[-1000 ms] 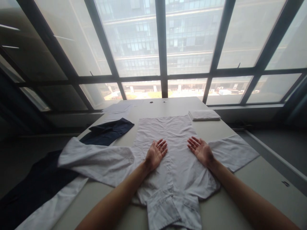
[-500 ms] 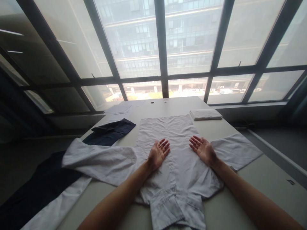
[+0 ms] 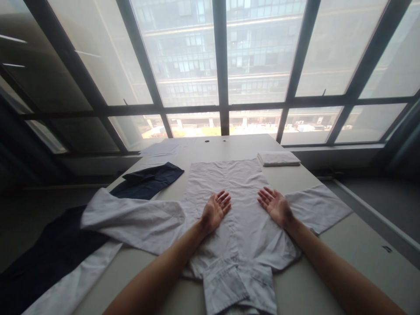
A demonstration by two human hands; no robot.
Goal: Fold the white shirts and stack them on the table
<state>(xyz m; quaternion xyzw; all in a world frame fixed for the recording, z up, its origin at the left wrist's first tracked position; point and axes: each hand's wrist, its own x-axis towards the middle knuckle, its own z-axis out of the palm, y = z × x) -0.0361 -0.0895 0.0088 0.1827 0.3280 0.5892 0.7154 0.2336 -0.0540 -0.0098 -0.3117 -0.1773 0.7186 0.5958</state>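
Observation:
A white shirt (image 3: 229,175) lies spread on the table, its collar end (image 3: 226,284) toward me and its sleeves out to both sides. The left sleeve (image 3: 141,223) is rumpled and reaches over dark cloth; the right sleeve (image 3: 318,208) lies flatter. My left hand (image 3: 215,211) is over the left half of the shirt body, palm turned up and inward, fingers stretched out. Opposite it, my right hand (image 3: 275,206) is held the same way over the shirt's right side. Neither hand holds anything. Whether they touch the cloth, I cannot tell.
Folded white cloth (image 3: 278,158) sits at the table's right far side. Dark navy garments (image 3: 152,179) lie at the left, some hanging past the edge (image 3: 49,245). Sheets of paper (image 3: 159,148) are at the far left of the white table (image 3: 236,146), before large windows.
The view has shifted slightly, moving the scene a little to the left on the right side. Both hands keep nearly the same pose above the shirt.

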